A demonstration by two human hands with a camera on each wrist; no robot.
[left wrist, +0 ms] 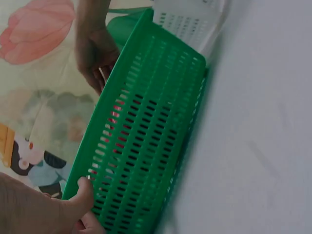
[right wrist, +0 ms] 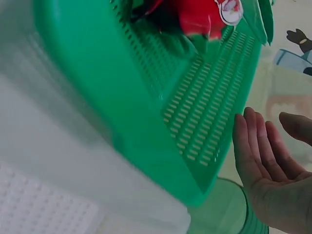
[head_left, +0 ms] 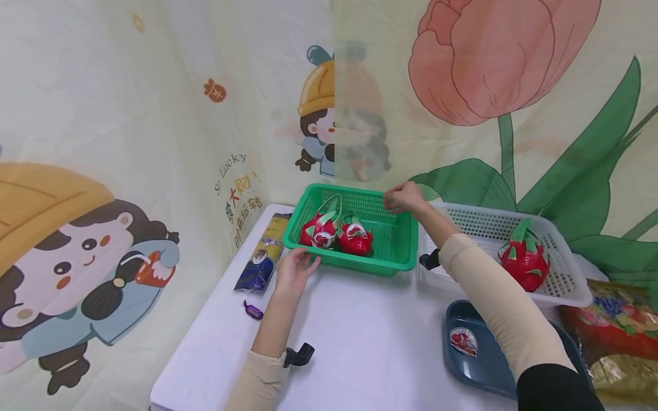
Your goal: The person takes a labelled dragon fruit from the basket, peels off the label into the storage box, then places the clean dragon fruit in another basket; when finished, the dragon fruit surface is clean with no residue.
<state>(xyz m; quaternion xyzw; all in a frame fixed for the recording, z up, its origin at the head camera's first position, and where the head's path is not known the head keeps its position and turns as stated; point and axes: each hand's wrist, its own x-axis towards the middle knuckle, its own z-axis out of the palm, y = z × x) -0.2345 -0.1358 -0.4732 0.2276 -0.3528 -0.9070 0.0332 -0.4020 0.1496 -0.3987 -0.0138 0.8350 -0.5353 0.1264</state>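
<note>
A green plastic basket (head_left: 396, 240) with slotted walls stands at the back of the white table, holding two red dragon fruits with green leaves, one dragon fruit (head_left: 313, 233) on the left and the other dragon fruit (head_left: 356, 240) beside it. My left hand (head_left: 295, 271) grips the basket's front rim near the left corner. In the left wrist view its thumb (left wrist: 84, 190) lies against the outer wall. At the back right of the basket is my right hand (head_left: 403, 197); the right wrist view shows its fingers (right wrist: 258, 141) nearly straight along the outside of the far rim.
A white basket (head_left: 462, 214) with another dragon fruit (head_left: 525, 260) stands to the right, partly behind my right arm. Nearer is a dark blue tray (head_left: 457, 365). Left lie a yellow-and-blue packet (head_left: 262, 260) and a purple wrapped candy (head_left: 253, 310). Shiny bags (head_left: 617, 325) sit far right.
</note>
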